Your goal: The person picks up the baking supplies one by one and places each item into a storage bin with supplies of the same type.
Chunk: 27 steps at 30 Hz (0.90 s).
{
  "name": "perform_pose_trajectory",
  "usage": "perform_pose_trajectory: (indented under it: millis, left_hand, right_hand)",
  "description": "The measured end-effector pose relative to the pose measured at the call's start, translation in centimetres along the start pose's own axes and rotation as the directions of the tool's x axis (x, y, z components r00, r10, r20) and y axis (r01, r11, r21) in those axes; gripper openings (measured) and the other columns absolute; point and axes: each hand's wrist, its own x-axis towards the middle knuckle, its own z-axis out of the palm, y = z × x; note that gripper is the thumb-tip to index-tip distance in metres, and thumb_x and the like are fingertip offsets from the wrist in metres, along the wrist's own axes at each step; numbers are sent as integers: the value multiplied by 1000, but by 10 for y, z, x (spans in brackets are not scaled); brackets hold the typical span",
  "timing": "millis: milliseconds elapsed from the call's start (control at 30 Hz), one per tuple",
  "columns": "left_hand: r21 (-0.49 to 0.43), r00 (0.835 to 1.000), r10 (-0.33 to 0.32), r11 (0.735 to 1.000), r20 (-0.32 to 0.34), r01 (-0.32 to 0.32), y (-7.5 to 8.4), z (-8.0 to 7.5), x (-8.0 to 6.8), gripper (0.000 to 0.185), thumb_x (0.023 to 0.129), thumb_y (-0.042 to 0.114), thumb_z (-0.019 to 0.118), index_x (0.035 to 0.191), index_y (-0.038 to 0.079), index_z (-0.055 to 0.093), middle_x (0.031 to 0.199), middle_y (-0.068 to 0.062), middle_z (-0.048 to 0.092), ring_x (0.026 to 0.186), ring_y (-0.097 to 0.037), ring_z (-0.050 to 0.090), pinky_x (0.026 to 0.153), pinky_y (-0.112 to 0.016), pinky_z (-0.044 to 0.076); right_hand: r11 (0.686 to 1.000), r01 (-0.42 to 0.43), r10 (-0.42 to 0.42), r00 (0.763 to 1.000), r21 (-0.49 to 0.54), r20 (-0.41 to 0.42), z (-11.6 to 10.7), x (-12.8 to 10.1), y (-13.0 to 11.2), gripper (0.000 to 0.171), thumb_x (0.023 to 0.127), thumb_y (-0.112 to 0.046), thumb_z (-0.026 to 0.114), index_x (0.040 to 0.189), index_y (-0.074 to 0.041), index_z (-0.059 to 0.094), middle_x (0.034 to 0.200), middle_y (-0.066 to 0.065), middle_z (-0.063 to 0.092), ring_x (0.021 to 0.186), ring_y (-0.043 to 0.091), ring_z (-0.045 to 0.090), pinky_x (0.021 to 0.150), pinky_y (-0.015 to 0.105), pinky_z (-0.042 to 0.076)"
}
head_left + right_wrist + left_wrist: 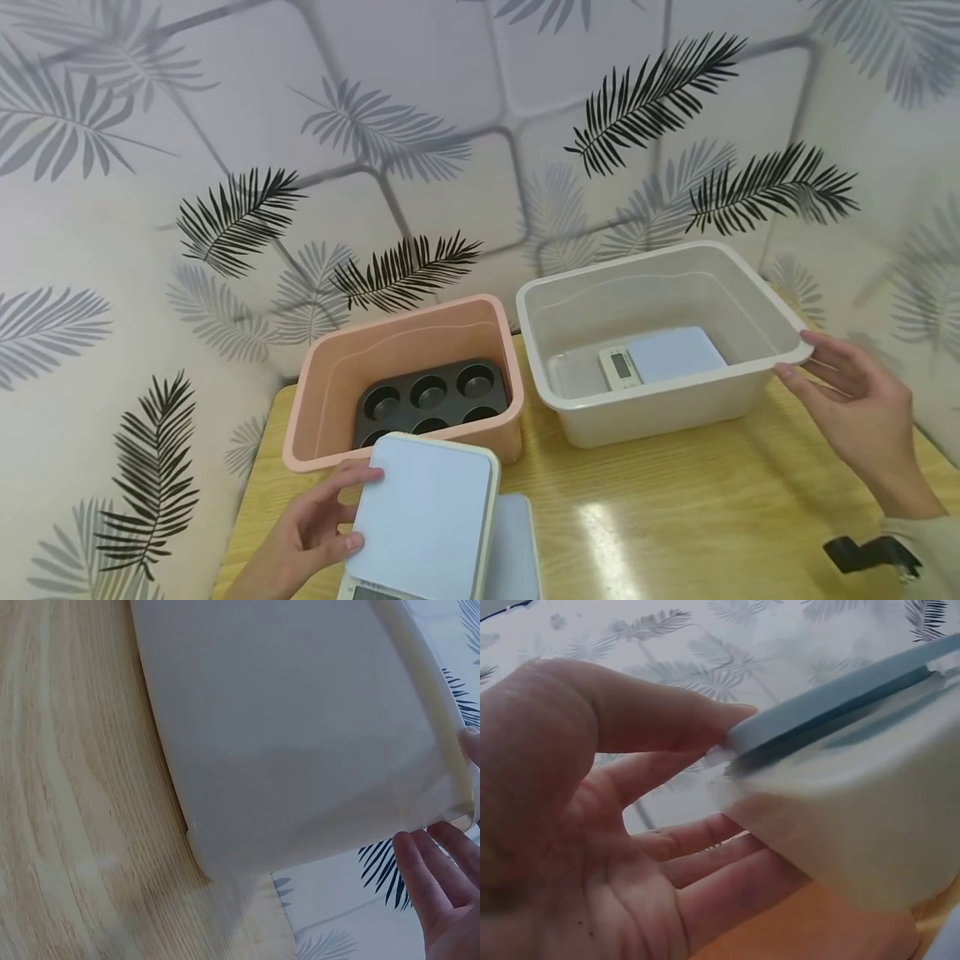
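The left hand (311, 533) pinches the near-left edge of a kitchen scale (423, 521), thumb on its blue top plate and fingers curled beneath its cream body, which lets it carry the scale lifted and tilted above the wooden table (675, 508), just in front of the pink bin (322, 392). The right hand (855, 400) lies open at the right corner of the white bin (660, 417), fingertips touching the rim as if steadying it; the wrist view shows the fingers straight against the rim's corner, not wrapped round it. The held scale is a flat slab with rounded corners, pale blue on top, cream along the sides, with a display strip at its near end, partly cut off by the picture's edge. A 2nd scale (517, 546) lies on the table beneath and just right of it. A 3rd scale (663, 357) rests flat inside the white bin. A dark 6-cup muffin tin (431, 402) leans in the pink bin.
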Motion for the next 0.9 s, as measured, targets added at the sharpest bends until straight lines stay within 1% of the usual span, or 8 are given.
perform_pose_trajectory:
  millis: [100, 200, 333, 467, 567, 700, 800, 900]
  left_hand:
    - [54, 997, 74, 996, 12, -75, 5, -1, 18, 57, 104, -16, 52, 159, 1, 48, 166, 3, 38, 120, -24, 75, 94, -41, 68]
    - [40, 989, 136, 989, 64, -139, 8, -1, 34, 55, 101, -20, 50, 154, -2, 50, 164, -1, 39, 118, -24, 75, 93, -41, 68]
    - [4, 979, 161, 987, 128, -163, 12, -1, 54, 52, 101, -22, 50, 149, -3, 51, 166, -3, 37, 126, -25, 71, 98, -41, 67]
    - [45, 977, 162, 985, 142, -169, 18, 1, 73, 47, 101, -20, 51, 145, -2, 52, 163, -7, 39, 126, -29, 70, 95, -42, 68]
    - [91, 976, 158, 981, 148, -173, 25, 2, 84, 45, 101, -19, 52, 143, -2, 52, 161, -9, 40, 120, -30, 73, 89, -45, 69]
    - [123, 980, 123, 982, 156, -143, 37, 4, 97, 44, 102, -16, 54, 142, 3, 53, 160, -7, 43, 116, -29, 76, 85, -48, 69]
    - [146, 980, 118, 979, 162, -142, 43, 7, 108, 42, 102, -15, 56, 139, 5, 53, 159, -6, 47, 115, -28, 76, 85, -49, 70]
    - [155, 979, 121, 977, 162, -147, 45, 10, 118, 40, 102, -13, 58, 136, 6, 54, 158, -5, 48, 114, -28, 76, 85, -49, 70]
  right_hand:
    - [997, -6, 5, 1000, 73, 5, -1, 2, 0, 56, 89, 17, 79, 142, 6, 67, 125, -25, 75, 105, -13, 74, 83, 8, 57]
    - [983, -14, 11, 1000, 186, 20, 0, 2, 2, 54, 87, 21, 78, 139, 10, 66, 125, -18, 78, 104, -9, 76, 82, 11, 59]
    - [968, -13, 6, 1000, 250, 30, 0, 1, 3, 53, 87, 22, 77, 138, 12, 66, 126, -14, 79, 106, -7, 77, 83, 12, 59]
    - [980, 8, -15, 999, 199, 33, -3, 1, 3, 53, 89, 20, 76, 139, 11, 66, 130, -16, 76, 108, -8, 75, 84, 10, 58]
    - [976, 11, -25, 998, 218, 64, -5, -1, 5, 54, 90, 21, 74, 142, 10, 64, 134, -15, 74, 111, -8, 74, 84, 10, 58]
    - [983, 27, -45, 995, 182, 94, -5, -3, 7, 58, 91, 21, 73, 146, 8, 61, 139, -17, 71, 115, -10, 72, 85, 10, 58]
    - [994, 51, -60, 994, 93, 91, -5, -4, 7, 61, 91, 19, 74, 149, 6, 60, 139, -21, 68, 115, -12, 70, 86, 9, 57]
    - [994, 43, -52, 994, 98, 94, -6, -4, 8, 61, 92, 19, 74, 149, 5, 60, 138, -20, 69, 114, -12, 71, 86, 9, 58]
